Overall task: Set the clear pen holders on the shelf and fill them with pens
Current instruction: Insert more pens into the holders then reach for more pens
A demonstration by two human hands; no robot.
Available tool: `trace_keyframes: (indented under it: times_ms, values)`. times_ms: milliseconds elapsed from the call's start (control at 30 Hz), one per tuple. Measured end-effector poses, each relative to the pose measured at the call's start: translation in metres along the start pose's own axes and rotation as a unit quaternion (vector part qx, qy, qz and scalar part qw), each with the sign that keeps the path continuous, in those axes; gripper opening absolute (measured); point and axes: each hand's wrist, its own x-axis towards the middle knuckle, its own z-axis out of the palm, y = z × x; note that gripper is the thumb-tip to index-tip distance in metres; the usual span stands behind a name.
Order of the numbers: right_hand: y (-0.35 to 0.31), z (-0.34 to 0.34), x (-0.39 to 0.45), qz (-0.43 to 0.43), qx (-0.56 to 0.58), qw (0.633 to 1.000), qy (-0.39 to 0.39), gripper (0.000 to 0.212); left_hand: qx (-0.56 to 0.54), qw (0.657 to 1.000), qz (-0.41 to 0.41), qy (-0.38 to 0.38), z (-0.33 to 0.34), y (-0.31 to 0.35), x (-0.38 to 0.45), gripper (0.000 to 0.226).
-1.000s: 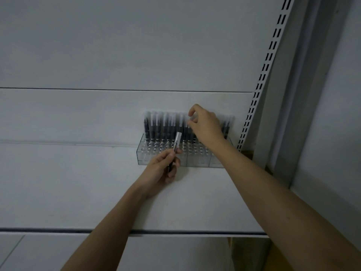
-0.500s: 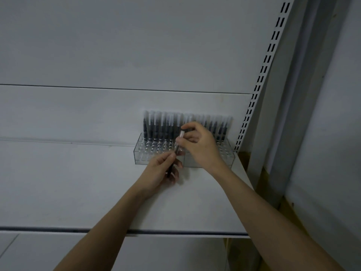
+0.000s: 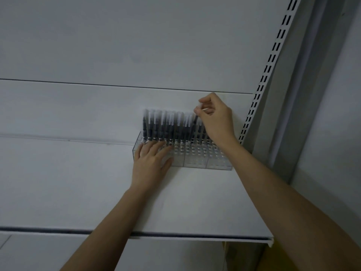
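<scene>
Pens stand in clear holders at the shelf's back edge. Right grip pinches one pen's top; left grip lies flat, fingers straight, on the holders.

Dim, flat, greyish light; soft focus.

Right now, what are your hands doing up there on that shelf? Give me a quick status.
Left hand flat on clear pen holder, steadying. Right hand pinching a pen at the back row. Front holes unfilled. Nothing in the way.
</scene>
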Motion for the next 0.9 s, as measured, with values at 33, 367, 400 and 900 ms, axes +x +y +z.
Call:
trace_keyframes:
  times_ms: [33,367,400,900]
  values:
    - [0.002,0.001,0.002,-0.007,-0.003,1.000,0.001,0.012,0.003,1.000,0.000,0.000,0.000,-0.001,0.001,0.036]
    - [0.009,0.005,0.008,-0.031,-0.048,0.998,0.010,0.008,0.002,1.000,0.004,0.002,0.000,-0.003,0.002,0.036]
    - [0.010,0.005,0.007,-0.032,-0.051,0.998,0.007,0.008,0.002,1.000,0.004,0.002,0.001,-0.003,0.002,0.036]
    - [0.022,0.008,-0.017,-0.024,-0.124,0.989,-0.071,0.025,-0.003,1.000,-0.010,-0.024,-0.006,0.002,0.001,0.039]
